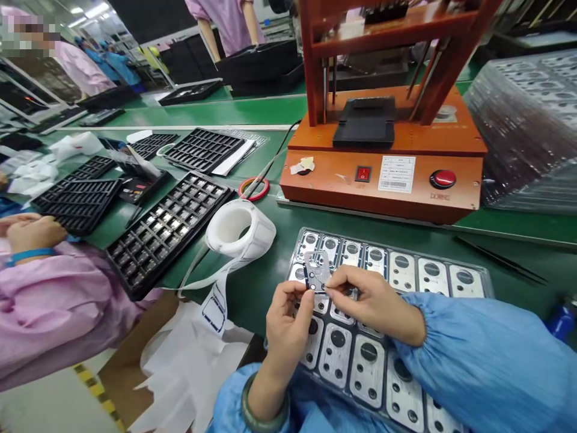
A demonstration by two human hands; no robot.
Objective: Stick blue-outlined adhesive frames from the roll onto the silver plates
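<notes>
Above a clear tray of silver metal plates, my two hands hold one small, thin, see-through-looking plate with rounded corners and small holes. My left hand pinches its lower left corner between thumb and fingers; a dark strip runs along that edge. At the lower right edge, my right hand has thumb and forefinger closed on it. The silver plates lie in rows, each with one large round hole and smaller ones. Both forearms cover part of the tray.
Left of the tray stands a roll of white backing tape with dark-outlined stickers. A black compartment tray of small metal parts lies beyond it. Behind sits an orange press. Tweezers and stacked clear trays are right; a co-worker's sleeve is left.
</notes>
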